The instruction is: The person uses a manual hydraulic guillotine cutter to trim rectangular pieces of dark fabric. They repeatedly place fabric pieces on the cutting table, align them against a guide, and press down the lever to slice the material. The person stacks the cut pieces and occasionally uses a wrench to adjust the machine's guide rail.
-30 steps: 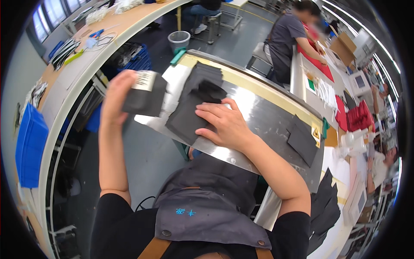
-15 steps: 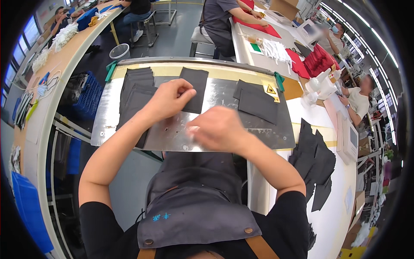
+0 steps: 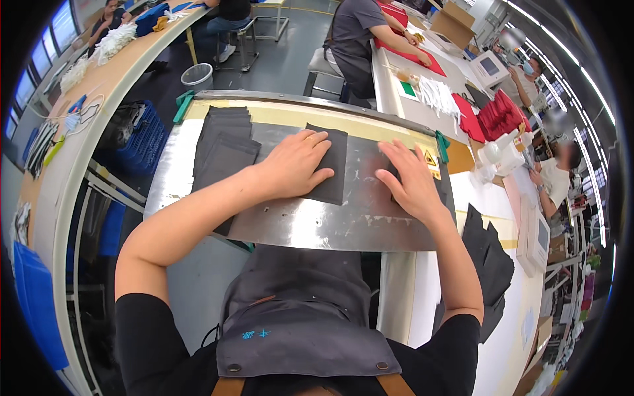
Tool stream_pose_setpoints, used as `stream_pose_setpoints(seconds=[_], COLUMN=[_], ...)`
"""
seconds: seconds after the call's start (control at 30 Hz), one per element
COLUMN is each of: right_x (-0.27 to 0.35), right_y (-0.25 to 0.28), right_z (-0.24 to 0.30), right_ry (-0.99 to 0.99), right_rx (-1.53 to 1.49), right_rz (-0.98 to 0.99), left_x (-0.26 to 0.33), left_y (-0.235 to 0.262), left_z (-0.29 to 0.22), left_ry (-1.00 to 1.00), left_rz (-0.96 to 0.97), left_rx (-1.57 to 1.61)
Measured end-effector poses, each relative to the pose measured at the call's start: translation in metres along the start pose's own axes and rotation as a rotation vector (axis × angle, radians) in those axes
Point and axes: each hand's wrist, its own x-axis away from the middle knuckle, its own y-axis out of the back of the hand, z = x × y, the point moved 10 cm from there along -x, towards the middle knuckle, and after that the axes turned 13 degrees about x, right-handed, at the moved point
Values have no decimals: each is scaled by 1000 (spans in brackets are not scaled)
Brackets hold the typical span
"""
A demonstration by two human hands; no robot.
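Observation:
My left hand [image 3: 300,165] lies flat, fingers stretched out, on a black rectangular fabric piece [image 3: 335,171] in the middle of a shiny metal plate [image 3: 290,228]. To the right, my right hand [image 3: 411,178] is spread with its thumb apart, over the right side of the plate. Dark pieces there are mostly hidden behind it, and I cannot tell whether it touches them. Nothing shows in the grasp of either hand. Overlapping black pieces form a stack [image 3: 224,155] at the plate's left, beside my left forearm.
Green clamps [image 3: 183,105] sit at the plate's far corners, a yellow warning label [image 3: 430,158] at its right. Loose black pieces [image 3: 485,264] lie on the white table to the right. A blue crate [image 3: 142,138] stands left; co-workers sit at tables beyond.
My left hand has uncurled and flattened onto the black piece, which lies slightly nearer and further right. My right hand has moved right and away from me, its fingers now spread.

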Motion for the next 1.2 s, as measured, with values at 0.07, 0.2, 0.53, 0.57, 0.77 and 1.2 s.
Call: stream_pose_setpoints(seconds=[0.07, 0.2, 0.53, 0.57, 0.77, 1.2], right_x=[-37, -74, -81, -80, -80, -84], right_y=[-9, -48, -49, -51, -52, -48], right_z=[32, 52, 31, 28, 23, 26], right_ry=[113, 242, 112, 108, 85, 100], right_rx=[-74, -48, 42, 47, 46, -18], right_rz=[28, -76, -46, -63, -69, -112], left_x=[-10, -22, -14, -14, -19, -20], left_y=[2, 6, 14, 14, 9, 20], left_z=[16, 35, 54, 53, 61, 67], left_ry=[-3, 18, -8, -14, -31, -5], left_rz=[27, -4, -93, -100, -141, -214], left_rx=[-45, -104, 14, 8, 10, 5])
